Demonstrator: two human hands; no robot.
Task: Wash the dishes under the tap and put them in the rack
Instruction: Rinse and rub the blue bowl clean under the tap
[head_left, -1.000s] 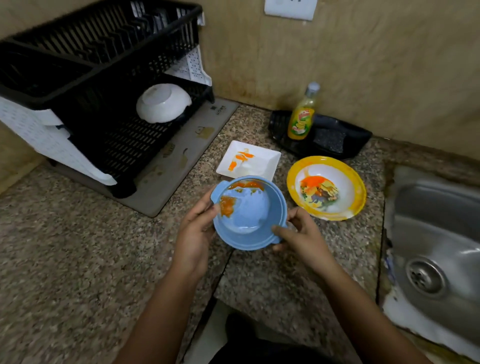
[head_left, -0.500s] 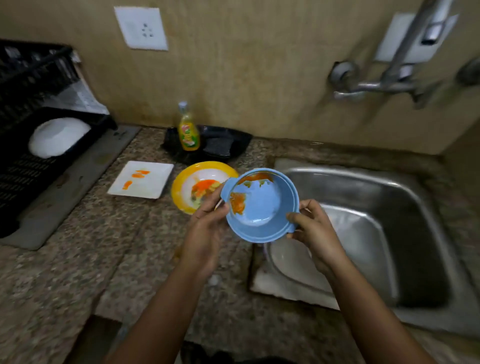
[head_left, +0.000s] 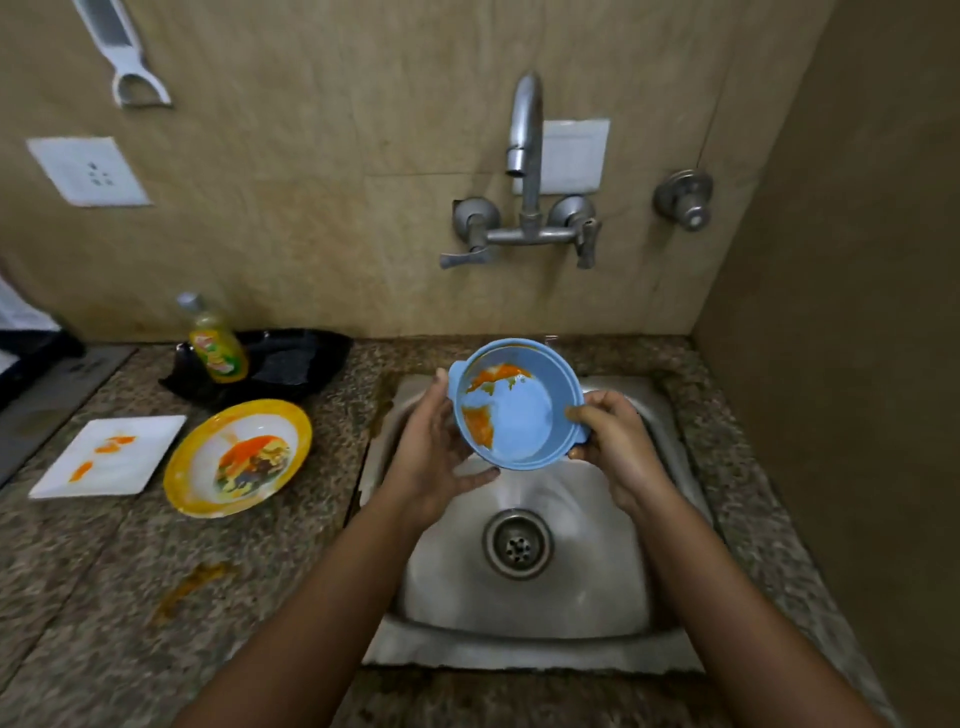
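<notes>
Head view: left hand (head_left: 430, 457), right hand (head_left: 615, 441) either side of blue bowl (head_left: 524, 415).

L hand (head_left: 431, 452) & R hand (head_left: 615, 447) hold stained blue bowl (head_left: 524, 415) over sink (head_left: 571, 597); tap (head_left: 524, 156) above.

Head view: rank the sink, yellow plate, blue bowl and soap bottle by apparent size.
1. sink
2. yellow plate and blue bowl: they look about alike, and the bowl is raised nearer the camera, so I leave them unranked
3. soap bottle
</notes>
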